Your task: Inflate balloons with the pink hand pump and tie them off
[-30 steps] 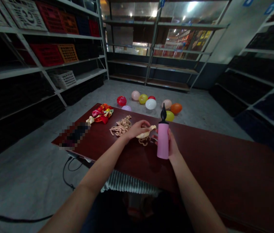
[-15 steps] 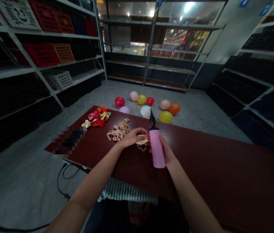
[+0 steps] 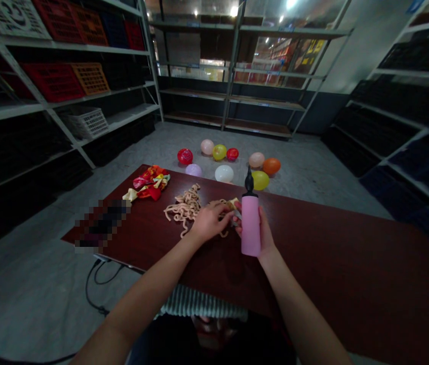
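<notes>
In the head view, my right hand (image 3: 266, 235) is wrapped round a pink hand balloon pump (image 3: 250, 225), upright, with its black nozzle pointing up. My left hand (image 3: 210, 220) is just left of the pump, fingers bent and closed on a limp pale yellow balloon (image 3: 233, 204). The fingertips of my right hand reach past the pump to that balloon. Its lower part is hidden by my fingers. A tan strand lies on the table below my left hand. Left of it is a heap of thin tan long balloons (image 3: 186, 205).
Uninflated coloured balloons (image 3: 150, 182) lie on the far left of the brown table (image 3: 332, 263), near a pixelated dark object (image 3: 104, 223). Several inflated balloons, including a white balloon (image 3: 224, 173) and an orange balloon (image 3: 271, 166), rest on the floor beyond. Shelves with crates (image 3: 88, 121) stand around.
The pump has shifted right and stands straighter in my right hand. My left hand has turned palm-down, and the pale yellow balloon has moved slightly up and right. The whole view has shifted a little.
</notes>
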